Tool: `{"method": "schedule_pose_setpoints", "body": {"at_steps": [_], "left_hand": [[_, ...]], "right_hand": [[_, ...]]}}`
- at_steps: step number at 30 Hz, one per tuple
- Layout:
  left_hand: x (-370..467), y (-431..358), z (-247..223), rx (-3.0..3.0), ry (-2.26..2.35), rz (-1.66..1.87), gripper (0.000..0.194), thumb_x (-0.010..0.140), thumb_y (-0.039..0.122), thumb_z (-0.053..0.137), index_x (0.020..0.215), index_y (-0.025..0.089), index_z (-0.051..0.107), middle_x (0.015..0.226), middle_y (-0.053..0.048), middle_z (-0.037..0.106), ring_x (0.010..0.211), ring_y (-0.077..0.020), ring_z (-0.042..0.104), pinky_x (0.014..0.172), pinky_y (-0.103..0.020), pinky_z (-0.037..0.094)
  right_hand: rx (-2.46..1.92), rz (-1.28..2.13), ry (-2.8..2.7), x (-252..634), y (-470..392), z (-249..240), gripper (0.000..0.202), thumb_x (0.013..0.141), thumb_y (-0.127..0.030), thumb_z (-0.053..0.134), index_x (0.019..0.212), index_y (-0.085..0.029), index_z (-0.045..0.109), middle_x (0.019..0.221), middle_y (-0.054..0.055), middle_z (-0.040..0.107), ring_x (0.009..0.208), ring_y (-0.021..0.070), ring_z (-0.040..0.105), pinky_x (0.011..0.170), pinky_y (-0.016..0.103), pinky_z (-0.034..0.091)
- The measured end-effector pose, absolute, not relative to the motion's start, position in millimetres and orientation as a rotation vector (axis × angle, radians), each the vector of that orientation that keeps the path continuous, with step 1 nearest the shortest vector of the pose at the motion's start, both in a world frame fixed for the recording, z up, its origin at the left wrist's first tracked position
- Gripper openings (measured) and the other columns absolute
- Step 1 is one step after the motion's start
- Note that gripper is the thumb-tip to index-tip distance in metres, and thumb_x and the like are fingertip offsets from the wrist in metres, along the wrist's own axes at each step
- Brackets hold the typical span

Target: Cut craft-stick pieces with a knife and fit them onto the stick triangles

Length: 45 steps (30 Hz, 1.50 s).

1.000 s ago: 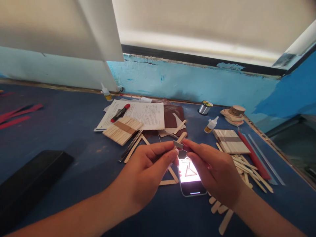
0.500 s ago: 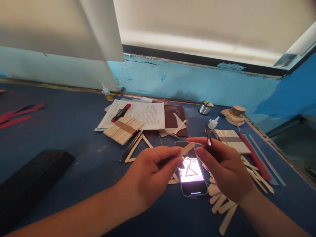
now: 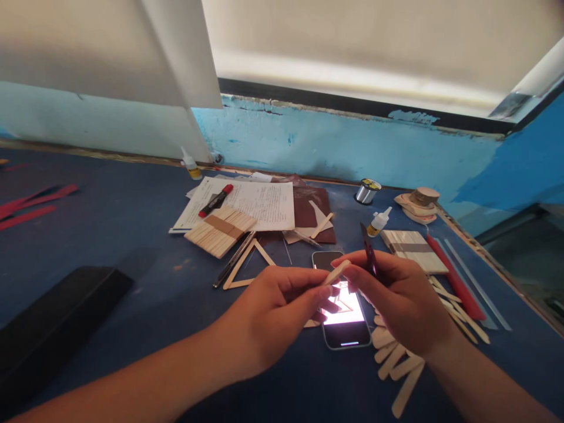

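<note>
A short wooden craft stick [image 3: 337, 272] is pinched between the thumb and fingers of my left hand [image 3: 282, 317]. Its far end meets the thumb and fingertips of my right hand [image 3: 399, 299]. A slim dark tool [image 3: 369, 249] juts up from my right hand's fingers; its kind is not clear. Below both hands lies a phone [image 3: 346, 338] with a lit screen, partly covered by my fingers. A triangle of craft sticks [image 3: 238, 284] rests left of the phone. Loose craft sticks [image 3: 408, 388] spread out under my right wrist.
Bundled craft sticks [image 3: 220, 232], printed papers [image 3: 268, 205] and a red-capped marker [image 3: 215, 201] lie farther back. A glue bottle [image 3: 379, 222], a wire spool [image 3: 367, 191] and another stick bundle [image 3: 414, 251] stand right. A black block [image 3: 66, 329] sits at left.
My hands have come closer together, and my right fingertips now touch the craft stick's end. The dark tool has tilted to the left.
</note>
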State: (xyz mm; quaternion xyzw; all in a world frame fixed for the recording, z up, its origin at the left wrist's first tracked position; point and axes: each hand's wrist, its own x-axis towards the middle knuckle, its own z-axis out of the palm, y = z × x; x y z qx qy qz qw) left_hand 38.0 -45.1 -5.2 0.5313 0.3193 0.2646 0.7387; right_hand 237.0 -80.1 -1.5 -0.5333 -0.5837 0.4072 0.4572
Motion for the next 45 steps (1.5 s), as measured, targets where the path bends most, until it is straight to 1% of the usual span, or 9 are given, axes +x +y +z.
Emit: {"method": "schedule_pose_setpoints", "body": {"at_steps": [6, 15, 18, 21, 24, 29, 34, 38, 45], "left_hand": [[37.4, -45.9, -10.2, 1.114, 0.693, 0.58, 0.025, 0.093, 0.036, 0.072, 0.113, 0.024, 0.08, 0.101, -0.005, 0.081, 0.103, -0.0234, 0.073, 0.095, -0.035, 0.056], [38.3, -42.6, -12.1, 1.008, 0.727, 0.531, 0.03, 0.089, 0.041, 0.075, 0.105, 0.016, 0.081, 0.097, -0.01, 0.081, 0.095, -0.0253, 0.075, 0.095, -0.04, 0.058], [38.9, -42.3, -11.3, 1.064, 0.752, 0.544, 0.028, 0.092, 0.039, 0.071, 0.099, 0.014, 0.08, 0.093, -0.009, 0.079, 0.09, -0.0227, 0.074, 0.089, -0.036, 0.059], [39.8, -42.9, -9.6, 1.159, 0.796, 0.554, 0.03, 0.093, 0.04, 0.066, 0.084, 0.013, 0.076, 0.083, -0.007, 0.073, 0.078, -0.0198, 0.069, 0.068, -0.03, 0.057], [39.7, -44.7, -7.8, 1.227, 0.887, 0.473, 0.031, 0.094, 0.041, 0.06, 0.08, 0.015, 0.07, 0.069, -0.001, 0.062, 0.057, -0.0141, 0.056, 0.046, -0.024, 0.044], [38.6, -47.6, -4.5, 1.32, 0.989, 0.503, 0.029, 0.095, 0.041, 0.059, 0.094, 0.018, 0.075, 0.069, 0.002, 0.053, 0.059, -0.0114, 0.042, 0.05, -0.022, 0.031], [38.4, -46.7, -2.8, 1.129, 1.051, 0.471, 0.038, 0.096, 0.048, 0.055, 0.108, 0.018, 0.074, 0.065, 0.005, 0.041, 0.056, -0.0123, 0.036, 0.051, -0.025, 0.026], [37.1, -44.4, -4.4, 1.075, 0.925, 0.504, 0.026, 0.098, 0.041, 0.054, 0.098, 0.018, 0.067, 0.064, 0.007, 0.038, 0.055, -0.0103, 0.031, 0.051, -0.025, 0.023], [34.3, -45.2, -4.0, 0.889, 0.698, 0.569, 0.025, 0.103, 0.033, 0.05, 0.085, 0.018, 0.055, 0.059, 0.009, 0.03, 0.052, -0.0083, 0.02, 0.049, -0.022, 0.018]], "right_hand": [[-1.344, 1.008, -1.432, 242.4, -80.0, 0.7, 0.016, 0.091, -0.039, 0.074, 0.091, -0.025, 0.081, 0.074, 0.001, 0.075, 0.066, 0.0126, 0.067, 0.057, 0.019, 0.053], [-1.415, 0.834, -1.523, 248.1, -78.2, 0.2, 0.024, 0.093, -0.043, 0.07, 0.084, -0.022, 0.074, 0.069, 0.001, 0.068, 0.061, 0.0126, 0.061, 0.053, 0.023, 0.048], [-1.437, 0.705, -1.486, 264.8, -71.9, -1.6, 0.026, 0.094, -0.046, 0.067, 0.087, -0.022, 0.07, 0.063, -0.002, 0.059, 0.052, 0.0116, 0.052, 0.044, 0.023, 0.04], [-1.643, 0.46, -1.46, 290.2, -63.9, 2.3, 0.031, 0.096, -0.05, 0.061, 0.084, -0.022, 0.064, 0.059, -0.003, 0.054, 0.045, 0.0108, 0.045, 0.04, 0.025, 0.033], [-1.981, 0.175, -1.543, 313.9, -57.5, 8.9, 0.036, 0.096, -0.049, 0.058, 0.072, -0.022, 0.059, 0.05, -0.004, 0.048, 0.04, 0.0102, 0.04, 0.04, 0.026, 0.029], [-2.256, 0.094, -1.759, 334.2, -48.4, 5.3, 0.037, 0.096, -0.048, 0.055, 0.068, -0.023, 0.057, 0.046, -0.003, 0.05, 0.039, 0.0136, 0.045, 0.043, 0.029, 0.027], [-2.275, 0.01, -1.8, 330.0, -43.4, -5.0, 0.036, 0.093, -0.054, 0.058, 0.087, -0.021, 0.069, 0.055, 0.003, 0.063, 0.044, 0.0188, 0.054, 0.044, 0.03, 0.03], [-2.011, 0.208, -1.74, 309.0, -48.0, -7.8, 0.048, 0.101, -0.061, 0.043, 0.103, -0.021, 0.07, 0.057, 0.0, 0.059, 0.044, 0.0167, 0.052, 0.044, 0.028, 0.031], [-1.404, 0.66, -1.999, 254.6, -72.7, -11.6, 0.032, 0.108, -0.041, 0.038, 0.102, -0.024, 0.065, 0.08, 0.0, 0.062, 0.067, 0.0146, 0.056, 0.061, 0.028, 0.041]]}}
